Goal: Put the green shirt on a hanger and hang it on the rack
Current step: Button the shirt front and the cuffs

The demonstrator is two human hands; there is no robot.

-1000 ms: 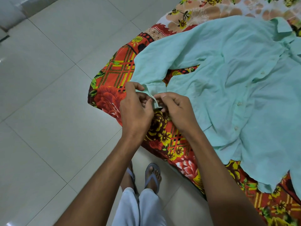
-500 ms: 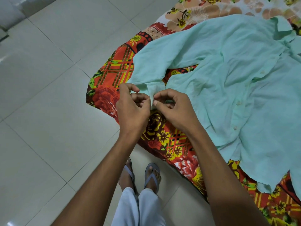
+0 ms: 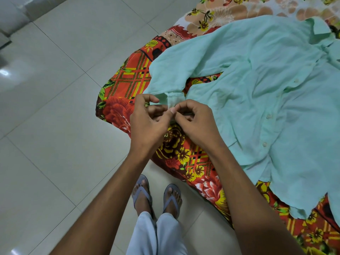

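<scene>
The green shirt lies spread, front up, over a flower-patterned bedcover that fills the right and upper right of the frame. Its collar sits at the upper right, and its right side and lower hem run out past the right edge, so the full outline cannot be seen. One sleeve reaches down and left toward the middle of the frame, ending in a cuff.

Both hands meet at that cuff in the centre of the picture. The left hand has its grip pinched shut on the cuff edge, thumb raised above curled fingers. The right hand has its grip likewise closed on the cuff cloth just beside it, knuckles nearly touching the left hand's. The fingertips and the lower cuff are tucked behind the hands, so it is hard to make out just what part of the cloth they pinch, or whether a button is between them.

A row of small buttons shows down the shirt front. Below the hands, at lower centre, two feet in grey flip-flops stand on the pale tiled floor, with light trouser legs cut off at the bottom edge. At the upper left corner a pale object is too cropped to identify.
</scene>
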